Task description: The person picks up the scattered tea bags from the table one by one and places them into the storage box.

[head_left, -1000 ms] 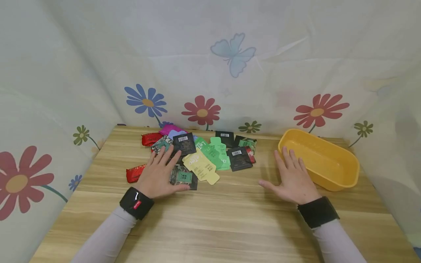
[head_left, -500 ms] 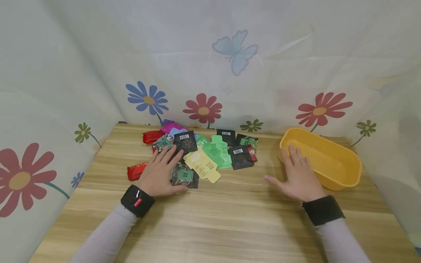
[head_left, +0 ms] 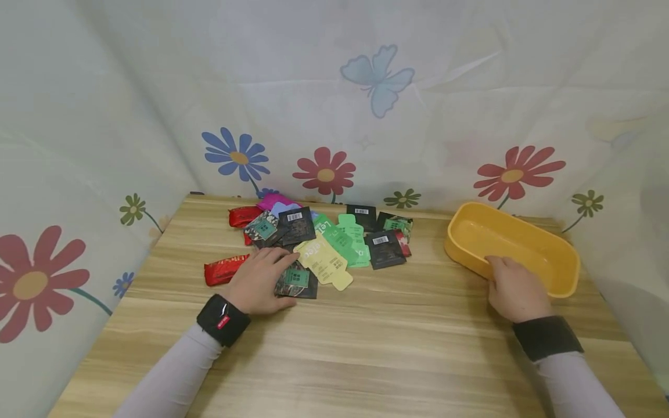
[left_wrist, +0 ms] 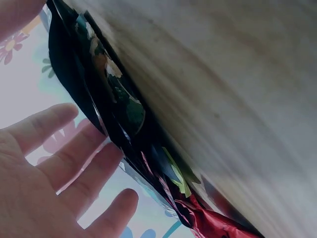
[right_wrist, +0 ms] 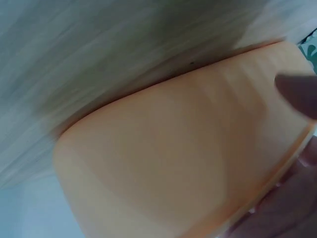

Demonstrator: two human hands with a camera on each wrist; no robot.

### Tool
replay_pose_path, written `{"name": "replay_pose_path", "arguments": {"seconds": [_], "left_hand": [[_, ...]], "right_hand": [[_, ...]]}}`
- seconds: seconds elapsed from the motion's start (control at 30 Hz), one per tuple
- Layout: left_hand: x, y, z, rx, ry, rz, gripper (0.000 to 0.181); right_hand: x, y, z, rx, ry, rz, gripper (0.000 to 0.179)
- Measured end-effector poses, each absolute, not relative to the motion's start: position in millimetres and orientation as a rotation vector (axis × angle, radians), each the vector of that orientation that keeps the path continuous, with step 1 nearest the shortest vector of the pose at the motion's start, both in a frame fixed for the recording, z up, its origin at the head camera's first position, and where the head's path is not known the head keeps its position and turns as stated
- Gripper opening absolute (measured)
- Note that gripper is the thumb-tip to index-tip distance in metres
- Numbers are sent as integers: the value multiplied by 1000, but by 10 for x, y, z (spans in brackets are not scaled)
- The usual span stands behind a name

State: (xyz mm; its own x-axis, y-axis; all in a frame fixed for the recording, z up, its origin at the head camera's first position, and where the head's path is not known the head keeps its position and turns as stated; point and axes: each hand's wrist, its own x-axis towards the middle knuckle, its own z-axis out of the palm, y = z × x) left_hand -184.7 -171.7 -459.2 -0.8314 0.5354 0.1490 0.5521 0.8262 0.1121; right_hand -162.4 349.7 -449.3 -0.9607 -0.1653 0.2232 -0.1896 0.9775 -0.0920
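My right hand point(head_left: 517, 290) grips the near rim of an oblong yellow plastic basin point(head_left: 569, 273) at the table's right. In the right wrist view the thumb point(right_wrist: 299, 94) is on the outer side of the basin's wall point(right_wrist: 163, 148), while the fingers go over the rim. On the left, my left hand point(head_left: 258, 281) lies low over a spread of flat packets, its fingers loosely bent. The left wrist view has its fingertips point(left_wrist: 116, 151) right at the edges of dark sachets point(left_wrist: 74, 79). Under and beside that hand are a patterned black sachet point(head_left: 294, 280) and a red wrapped packet point(head_left: 223, 269).
Beside the left hand lie a yellow card packet point(head_left: 321, 261), green packets point(head_left: 352, 238), several black sachets point(head_left: 385, 249), a magenta packet point(head_left: 274, 201) and another red packet point(head_left: 243, 216). A flowered cloth point(head_left: 292, 116) hangs behind the wooden table point(head_left: 366, 348).
My right hand has moved right and its straight fingers have curled over the basin's rim. The left hand's fingers have drawn back and bent a little over the packets.
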Motion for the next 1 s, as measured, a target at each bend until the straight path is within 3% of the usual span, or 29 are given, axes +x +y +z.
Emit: {"name": "replay_pose_path", "arguments": {"seconds": [0.13, 0.5, 0.67, 1.0], "left_hand": [[-1860, -1718, -4613, -877, -2892, -237, 93], [-1879, -1716, -4631, -881, -2874, -249, 89], [-1878, -1708, -4635, -879, -2878, -251, 88], [-1883, -1703, -4617, -863, -2906, -260, 88]], "right_hand": [[-1604, 3500, -4462, 220, -2919, 187, 35], [-1508, 3356, -4404, 269, -2848, 170, 24], [-1278, 3175, -4412, 415, -2719, 149, 17], [-662, 2701, -4368, 734, -2595, 155, 27]]}}
